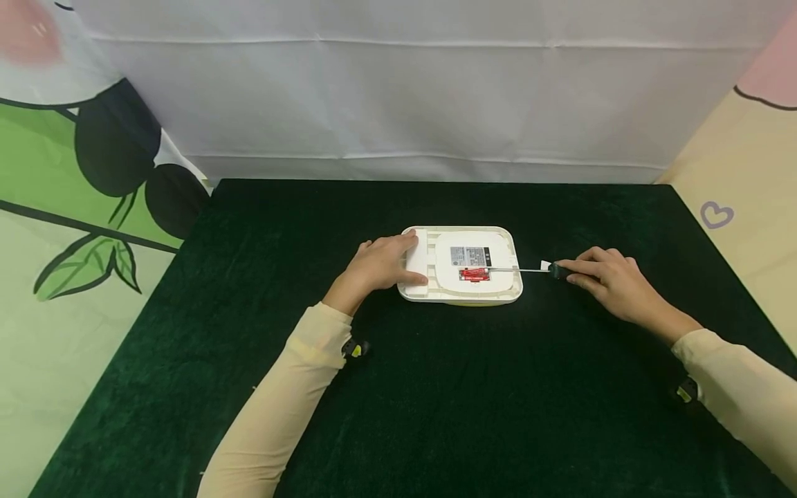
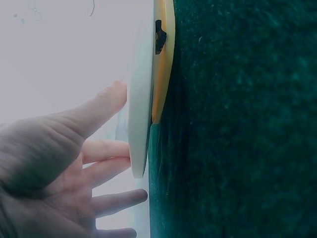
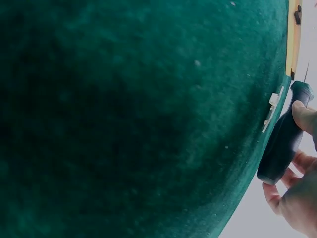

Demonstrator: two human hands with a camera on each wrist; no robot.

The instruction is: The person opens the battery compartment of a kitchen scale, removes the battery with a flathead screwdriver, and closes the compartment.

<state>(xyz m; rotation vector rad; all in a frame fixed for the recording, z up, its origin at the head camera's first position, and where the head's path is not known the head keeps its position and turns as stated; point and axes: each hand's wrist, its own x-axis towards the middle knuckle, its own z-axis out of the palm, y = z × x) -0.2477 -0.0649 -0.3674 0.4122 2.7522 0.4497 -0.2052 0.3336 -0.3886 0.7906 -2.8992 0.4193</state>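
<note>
A white, rounded rectangular device (image 1: pixel 448 294) lies with its underside up, a label (image 1: pixel 470 256) and red batteries (image 1: pixel 474 274) showing in its recess. My left hand (image 1: pixel 386 263) rests on its left end, fingers spread; in the left wrist view the thumb and fingertips touch the device's edge (image 2: pixel 139 109). My right hand (image 1: pixel 613 283) holds a screwdriver (image 1: pixel 558 271) by its dark handle, to the right of the device. Its thin metal shaft reaches left over the device to the batteries. The right wrist view shows the thumb against the screwdriver handle (image 3: pixel 281 144).
A small white plastic piece (image 1: pixel 545 265) lies on the dark green cloth (image 1: pixel 467 401) beside the screwdriver. Behind the table hangs a white sheet (image 1: pixel 398 104), with printed cloths at both sides. The device's underlying side is yellow (image 2: pixel 162 84) in the left wrist view.
</note>
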